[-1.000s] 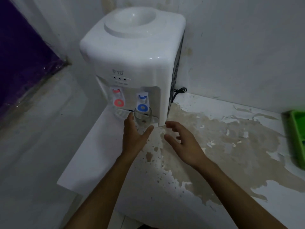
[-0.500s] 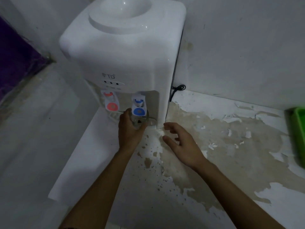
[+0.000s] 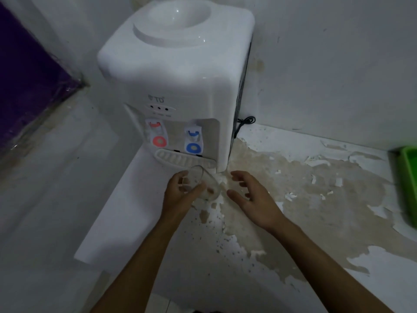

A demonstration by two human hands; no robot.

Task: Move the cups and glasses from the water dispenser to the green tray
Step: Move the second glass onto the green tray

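Observation:
A white water dispenser [image 3: 180, 82] stands on the counter against the wall, with a red tap and a blue tap above its drip tray [image 3: 180, 159]. My left hand [image 3: 180, 195] grips a clear glass [image 3: 206, 186], tilted and lifted just in front of the drip tray. My right hand [image 3: 250, 195] hovers to the right of the glass, fingers spread, holding nothing. The green tray [image 3: 408, 184] shows only as a strip at the right edge of the frame.
The counter [image 3: 316, 199] has peeling, stained paint between the dispenser and the green tray. A black cord [image 3: 244, 122] runs from behind the dispenser along the wall. The counter's left edge drops off beside a purple surface [image 3: 27, 86].
My left hand closed around the glass under the blue tap and pulled it out towards me, off the drip tray. My right hand stayed open beside it.

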